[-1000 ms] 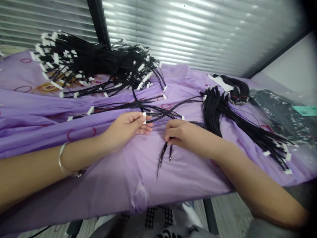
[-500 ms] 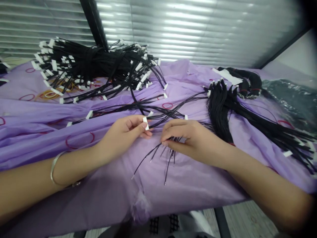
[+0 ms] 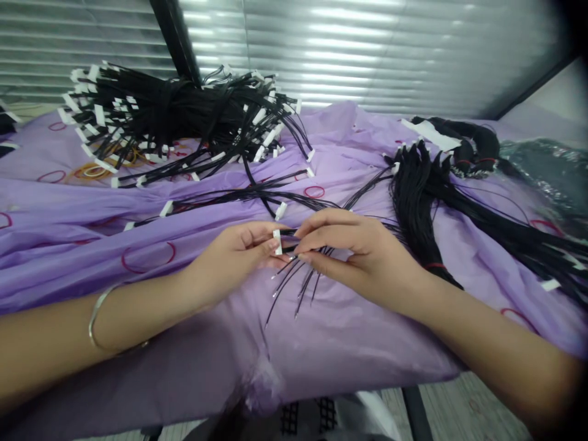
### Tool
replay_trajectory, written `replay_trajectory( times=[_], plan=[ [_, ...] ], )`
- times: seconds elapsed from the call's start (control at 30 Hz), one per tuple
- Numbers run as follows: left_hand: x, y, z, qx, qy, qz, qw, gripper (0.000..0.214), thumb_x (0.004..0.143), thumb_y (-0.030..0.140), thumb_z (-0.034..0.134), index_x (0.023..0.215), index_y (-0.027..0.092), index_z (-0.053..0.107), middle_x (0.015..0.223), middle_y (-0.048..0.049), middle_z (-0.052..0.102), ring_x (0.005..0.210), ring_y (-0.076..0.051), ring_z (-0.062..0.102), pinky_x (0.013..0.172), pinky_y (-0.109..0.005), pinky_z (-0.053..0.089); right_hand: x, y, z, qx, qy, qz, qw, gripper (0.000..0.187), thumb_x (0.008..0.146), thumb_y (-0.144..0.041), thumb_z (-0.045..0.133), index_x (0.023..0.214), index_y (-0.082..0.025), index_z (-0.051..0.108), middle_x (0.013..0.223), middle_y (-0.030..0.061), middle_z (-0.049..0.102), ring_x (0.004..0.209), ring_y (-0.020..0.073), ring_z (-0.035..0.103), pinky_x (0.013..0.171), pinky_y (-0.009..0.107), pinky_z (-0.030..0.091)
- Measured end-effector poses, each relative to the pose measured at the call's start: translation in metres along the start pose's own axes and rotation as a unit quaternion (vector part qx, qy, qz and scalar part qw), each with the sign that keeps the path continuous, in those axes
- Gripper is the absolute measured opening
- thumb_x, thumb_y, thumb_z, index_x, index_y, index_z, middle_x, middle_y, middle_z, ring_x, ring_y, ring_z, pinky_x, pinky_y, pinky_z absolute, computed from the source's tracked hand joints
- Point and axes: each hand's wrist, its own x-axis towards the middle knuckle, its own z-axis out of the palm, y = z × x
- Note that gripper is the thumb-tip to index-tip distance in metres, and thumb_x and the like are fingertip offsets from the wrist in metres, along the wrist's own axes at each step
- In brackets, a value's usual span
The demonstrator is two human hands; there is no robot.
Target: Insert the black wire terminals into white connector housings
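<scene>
Between thumb and fingers, my left hand [image 3: 241,251] pinches a small white connector [image 3: 277,242] with black wires running out of its right side. My right hand [image 3: 349,248] is closed on thin black wires [image 3: 280,294] just right of the connector. Several loose wire ends with shiny metal tips hang below its fingertips. One wire tip lies between my right thumb and forefinger, close to the connector; whether it touches cannot be made out. Behind my hands, a few wires with white connectors [image 3: 281,211] lie on the purple cloth [image 3: 193,343].
A large heap of black cables with white connectors [image 3: 184,116] lies at the back left. Black wire bundles [image 3: 416,202] spread on the right, beside a clear plastic bag [image 3: 546,177]. Red rubber bands [image 3: 314,192] are scattered about. Blinds [image 3: 349,55] stand behind the table.
My right hand has moved left, bringing the wires up to the connector. My left hand and the connector have shifted slightly right and down in view.
</scene>
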Motion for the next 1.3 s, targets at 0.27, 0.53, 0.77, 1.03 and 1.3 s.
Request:
replay_trajectory(
  times=[0.27,0.53,0.77,1.03,1.3],
  plan=[
    [0.002,-0.001,-0.002,-0.040,0.012,-0.026,0.999,0.011,0.079,0.016,0.061,0.087,0.014,0.054,0.084,-0.0013,0.067,0.066,-0.010,0.065,0.070,-0.023,0.051,0.004,0.007,0.010,-0.043,0.062,0.124,0.989,0.007,0.078,-0.018,0.061,0.071,-0.017,0.062,0.065,-0.0031,0.061,0.057,0.0079,0.051,0.053,0.019,0.037],
    [0.001,0.001,0.001,-0.025,0.000,-0.012,1.000,0.007,0.078,0.010,0.060,0.080,0.014,0.056,0.073,0.0004,0.066,0.064,-0.012,0.065,0.064,-0.023,0.052,0.005,0.007,0.019,-0.080,0.046,0.130,0.987,0.015,0.081,-0.019,0.056,0.066,-0.017,0.057,0.063,-0.0026,0.058,0.058,0.0081,0.049,0.055,0.020,0.033],
    [0.001,0.000,0.001,-0.014,0.002,-0.028,1.000,0.009,0.077,0.011,0.062,0.082,0.015,0.056,0.071,0.0000,0.067,0.063,-0.013,0.066,0.064,-0.023,0.052,0.006,0.009,0.030,-0.123,0.050,0.121,0.984,0.013,0.083,-0.020,0.055,0.071,-0.016,0.058,0.069,0.0007,0.059,0.064,0.0115,0.050,0.060,0.023,0.036],
    [0.006,0.001,0.001,-0.135,0.068,-0.024,0.988,0.009,0.079,0.006,0.057,0.079,0.015,0.060,0.073,0.0011,0.065,0.066,-0.010,0.063,0.071,-0.022,0.051,0.005,0.005,-0.003,-0.206,-0.011,-0.013,0.978,0.013,0.086,-0.019,0.049,0.084,-0.016,0.062,0.090,0.0082,0.056,0.087,0.0201,0.052,0.077,0.034,0.041],
    [0.008,0.002,-0.003,-0.153,0.076,-0.044,0.984,0.013,0.077,0.004,0.059,0.078,0.016,0.063,0.074,0.0006,0.066,0.068,-0.011,0.064,0.072,-0.022,0.051,-0.001,0.021,-0.003,-0.220,-0.203,-0.018,0.954,0.013,0.086,-0.014,0.048,0.083,-0.016,0.061,0.092,0.0078,0.055,0.089,0.0191,0.049,0.084,0.034,0.037]
  ],
)
